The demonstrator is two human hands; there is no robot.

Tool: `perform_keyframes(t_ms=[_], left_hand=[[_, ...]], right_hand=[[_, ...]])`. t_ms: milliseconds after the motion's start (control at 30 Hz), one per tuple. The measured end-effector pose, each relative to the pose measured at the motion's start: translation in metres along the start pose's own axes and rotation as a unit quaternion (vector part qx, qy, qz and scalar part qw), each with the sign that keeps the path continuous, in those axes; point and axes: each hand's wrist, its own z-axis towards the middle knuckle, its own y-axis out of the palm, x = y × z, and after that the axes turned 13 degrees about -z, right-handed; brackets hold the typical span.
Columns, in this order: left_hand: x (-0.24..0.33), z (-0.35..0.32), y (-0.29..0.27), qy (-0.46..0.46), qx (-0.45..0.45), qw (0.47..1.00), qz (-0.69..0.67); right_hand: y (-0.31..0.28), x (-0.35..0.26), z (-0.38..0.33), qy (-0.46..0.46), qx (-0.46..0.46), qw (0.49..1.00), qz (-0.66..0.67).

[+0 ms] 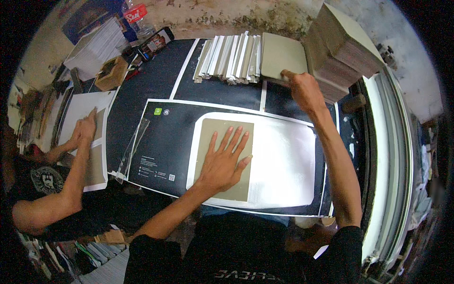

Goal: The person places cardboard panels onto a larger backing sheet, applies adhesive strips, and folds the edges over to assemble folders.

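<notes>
My left hand (226,161) lies flat, fingers spread, on a grey-green board (206,137) that sits on the left half of a white glossy sheet (283,161). The sheet rests on a black printed poster (161,142) covering the table. My right hand (302,87) reaches far forward and grips the near edge of another grey-green board (282,56) beside a tall stack of the same boards (345,49).
A fanned row of white and grey folded covers (229,59) lies at the back. On the left another person's hands (85,128) press a board onto white paper (80,106). A cardboard box (111,72), paper stack (97,47) and phone (156,41) stand behind.
</notes>
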Motion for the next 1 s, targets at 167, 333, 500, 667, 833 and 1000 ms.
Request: perform_keyframes(t_ms=[167, 333, 500, 667, 833, 1000], left_hand=[[-0.006, -0.008, -0.002, -0.006, 0.021, 1.0, -0.015], [0.02, 0.013, -0.036, -0.03, 0.037, 0.908, -0.416], [0.047, 0.022, -0.031, -0.137, 0.029, 0.707, -0.693], [0.038, 0.008, -0.019, -0.19, 0.016, 0.767, -0.612], [0.03, -0.004, -0.011, 0.006, 0.053, 0.92, -0.389], [0.029, -0.014, -0.01, 0.013, -0.003, 0.957, -0.29]], right_hand=[[-0.05, -0.022, -0.066, 0.123, 0.327, 0.93, 0.116], [-0.091, -0.07, -0.186, 0.363, 0.227, 0.732, 0.53], [-0.087, -0.1, -0.246, 0.383, 0.108, 0.791, 0.465], [-0.071, -0.061, -0.255, 0.417, -0.025, 0.811, 0.41], [-0.061, -0.048, -0.259, 0.4, -0.088, 0.847, 0.339], [-0.057, -0.045, -0.258, 0.405, -0.13, 0.848, 0.315]])
